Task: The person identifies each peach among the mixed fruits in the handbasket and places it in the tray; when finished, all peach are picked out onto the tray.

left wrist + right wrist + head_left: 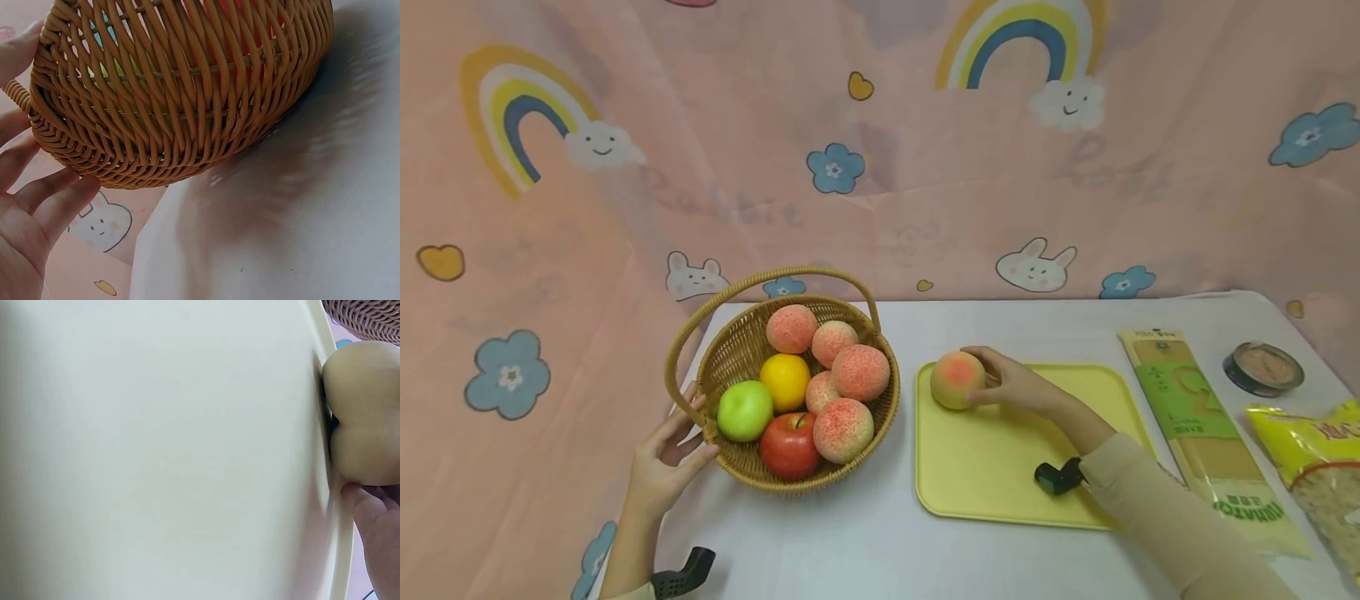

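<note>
Head view: I see the right hand [1017, 385] grasping a peach [957, 381] at the left end of the tray [977, 471]; the left hand [661, 468] grips the basket [733, 365]. Left wrist: fingertips [87, 184] touch its wall; steadiness should prevent tipping. Right wrist: beside the tray's edge, the peach wants gentle pressure.

A slim gap of white surface [887, 492] parts the round brown wicker basket [737, 340] from the rectangular yellow tray [985, 479] — an arched wicker handle [790, 272] obstructs the basket's far left, a beige-sleeved forearm [1172, 508] the tray's right.
</note>
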The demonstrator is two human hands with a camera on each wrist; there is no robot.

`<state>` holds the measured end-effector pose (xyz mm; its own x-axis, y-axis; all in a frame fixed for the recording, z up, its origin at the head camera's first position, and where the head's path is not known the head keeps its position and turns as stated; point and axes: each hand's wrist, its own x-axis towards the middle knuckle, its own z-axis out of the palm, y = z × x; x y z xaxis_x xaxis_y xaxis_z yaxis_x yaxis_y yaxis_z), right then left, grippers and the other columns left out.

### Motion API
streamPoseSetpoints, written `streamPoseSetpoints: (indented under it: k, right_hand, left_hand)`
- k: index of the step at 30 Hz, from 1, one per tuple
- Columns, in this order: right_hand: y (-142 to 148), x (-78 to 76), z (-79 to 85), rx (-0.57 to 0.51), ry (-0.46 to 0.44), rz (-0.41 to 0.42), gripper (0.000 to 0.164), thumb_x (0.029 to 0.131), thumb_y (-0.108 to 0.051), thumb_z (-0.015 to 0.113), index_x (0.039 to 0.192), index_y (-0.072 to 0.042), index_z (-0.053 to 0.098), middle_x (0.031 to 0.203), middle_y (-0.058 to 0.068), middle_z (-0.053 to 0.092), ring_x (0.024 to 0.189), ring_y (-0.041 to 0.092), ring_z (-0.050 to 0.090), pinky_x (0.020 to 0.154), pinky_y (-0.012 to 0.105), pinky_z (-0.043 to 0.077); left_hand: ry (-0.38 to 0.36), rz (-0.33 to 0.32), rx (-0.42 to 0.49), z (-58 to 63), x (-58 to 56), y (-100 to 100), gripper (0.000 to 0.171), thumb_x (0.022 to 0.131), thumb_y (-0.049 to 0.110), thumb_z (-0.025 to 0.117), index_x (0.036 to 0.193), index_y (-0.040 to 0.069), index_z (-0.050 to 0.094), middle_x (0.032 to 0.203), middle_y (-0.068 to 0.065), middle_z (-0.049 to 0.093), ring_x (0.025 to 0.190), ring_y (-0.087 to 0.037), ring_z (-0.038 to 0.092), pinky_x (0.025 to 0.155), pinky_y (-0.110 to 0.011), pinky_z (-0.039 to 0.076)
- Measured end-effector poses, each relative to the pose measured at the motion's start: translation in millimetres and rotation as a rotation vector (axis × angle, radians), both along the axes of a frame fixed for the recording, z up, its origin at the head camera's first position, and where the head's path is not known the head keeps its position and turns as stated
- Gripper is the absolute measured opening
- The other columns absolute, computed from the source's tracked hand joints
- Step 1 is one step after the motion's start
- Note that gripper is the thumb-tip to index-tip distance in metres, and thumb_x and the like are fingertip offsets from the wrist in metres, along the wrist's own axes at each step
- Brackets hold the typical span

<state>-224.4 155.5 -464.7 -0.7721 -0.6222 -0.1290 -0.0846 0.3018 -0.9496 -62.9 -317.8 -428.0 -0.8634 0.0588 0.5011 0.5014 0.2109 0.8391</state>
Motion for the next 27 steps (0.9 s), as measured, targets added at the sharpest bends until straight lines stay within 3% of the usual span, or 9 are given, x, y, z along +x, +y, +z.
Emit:
streamPoseSetpoints:
  k: [7, 13, 20, 27]
  right_hand:
    - [2.8, 1.9, 10.3, 0.016, 0.114, -0.025, 0.083, 0.084, -0.02, 0.073, 0.147, 0.001, 0.023, 0.153, 0.021, 0.027, 0.143, 0.039, 0.02, 0.117, 0.053, 0.017]
    - [-2.6, 0.0, 35.9, -0.006, 0.223, -0.022, 0.075, 0.086, -0.015, 0.07, 0.145, 0.0, 0.027, 0.151, 0.019, 0.031, 0.141, 0.037, 0.025, 0.117, 0.05, 0.02]
    - [-19.5, 5.9, 64.9, -0.075, 0.248, 0.058, 0.07, 0.087, -0.009, 0.068, 0.145, 0.001, 0.029, 0.152, 0.018, 0.031, 0.141, 0.035, 0.027, 0.116, 0.044, 0.024]
    - [-47.0, 9.9, 87.0, -0.135, 0.216, 0.16, 0.071, 0.085, -0.009, 0.069, 0.144, 0.001, 0.031, 0.151, 0.017, 0.033, 0.141, 0.032, 0.029, 0.116, 0.043, 0.026]
  left_hand:
    - [-0.026, 0.023, -0.032, 1.4, -0.4, 1.5, 0.062, 0.069, -0.026, 0.064, 0.128, -0.021, 0.043, 0.15, -0.021, 0.033, 0.126, -0.008, 0.051, 0.09, -0.018, 0.05]
    - [-0.043, 0.026, -0.008, 1.6, -2.0, 1.1, 0.062, 0.069, -0.027, 0.063, 0.127, -0.024, 0.041, 0.15, -0.023, 0.031, 0.126, -0.009, 0.051, 0.09, -0.019, 0.051]
    - [-0.075, 0.04, 0.006, 2.1, -1.1, 0.9, 0.063, 0.069, -0.028, 0.062, 0.129, -0.02, 0.043, 0.151, -0.021, 0.033, 0.128, -0.013, 0.05, 0.091, -0.02, 0.051]
    - [-0.018, -0.012, 0.049, -0.9, 0.1, 0.4, 0.06, 0.069, -0.029, 0.061, 0.126, -0.025, 0.041, 0.15, -0.025, 0.03, 0.127, -0.012, 0.051, 0.091, -0.021, 0.051]
